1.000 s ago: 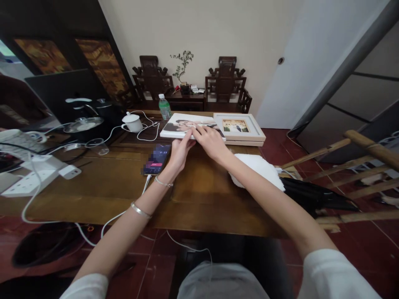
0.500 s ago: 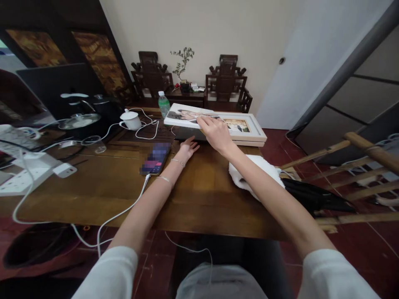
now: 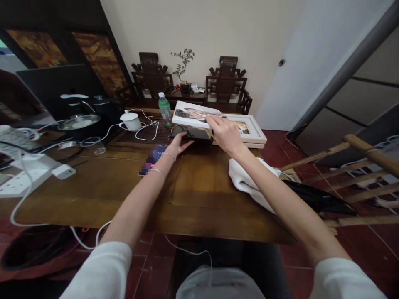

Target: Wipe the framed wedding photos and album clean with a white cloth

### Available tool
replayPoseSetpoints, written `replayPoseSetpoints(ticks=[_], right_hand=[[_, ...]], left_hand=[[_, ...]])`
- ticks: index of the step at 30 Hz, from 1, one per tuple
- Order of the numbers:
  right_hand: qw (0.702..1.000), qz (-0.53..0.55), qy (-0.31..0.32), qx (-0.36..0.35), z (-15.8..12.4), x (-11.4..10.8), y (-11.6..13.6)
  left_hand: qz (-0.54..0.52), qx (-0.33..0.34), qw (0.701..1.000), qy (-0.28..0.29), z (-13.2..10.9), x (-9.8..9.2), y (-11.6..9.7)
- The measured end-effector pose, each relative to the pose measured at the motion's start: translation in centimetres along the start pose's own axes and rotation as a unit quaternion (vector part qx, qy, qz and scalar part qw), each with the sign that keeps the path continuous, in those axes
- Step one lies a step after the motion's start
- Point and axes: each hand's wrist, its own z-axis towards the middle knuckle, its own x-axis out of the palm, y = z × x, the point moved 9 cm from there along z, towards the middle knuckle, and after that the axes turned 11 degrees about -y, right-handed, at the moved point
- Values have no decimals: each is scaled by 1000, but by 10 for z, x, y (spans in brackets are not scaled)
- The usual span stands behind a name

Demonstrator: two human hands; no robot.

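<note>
My right hand (image 3: 225, 132) grips the front edge of a white photo album (image 3: 195, 113) with a portrait on its cover, holding it raised and tilted. Under it is a flat, glossy black slab (image 3: 195, 132) whose kind I cannot make out. My left hand (image 3: 177, 144) is closed on the slab's near left edge, fingers over it and thumb below. A white picture frame (image 3: 257, 126) lies to the right, partly behind my right hand. Below my left wrist lies a phone (image 3: 152, 157) with a lit screen, partly covered by the forearm.
A green-labelled bottle (image 3: 165, 110) and a white lidded cup (image 3: 130, 121) stand behind on the wooden table (image 3: 199, 195). At left are a pot (image 3: 81, 123), a clear plastic cup (image 3: 95, 145), a power strip (image 3: 26, 178) and white cables. A white cloth (image 3: 246, 178) lies near my right forearm.
The album has shifted right and tilted up in my right hand, showing more of the black slab. My left hand has moved left and closed on the slab's edge.
</note>
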Motion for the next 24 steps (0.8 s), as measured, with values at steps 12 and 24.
replayPoseSetpoints(ticks=[12, 24], right_hand=[[999, 7, -41, 4, -16, -12, -14], [1000, 16, -6, -3, -2, 5, 8]], left_hand=[[18, 58, 998, -4, -105, -72, -4], [23, 123, 988, -92, -212, -154, 58]])
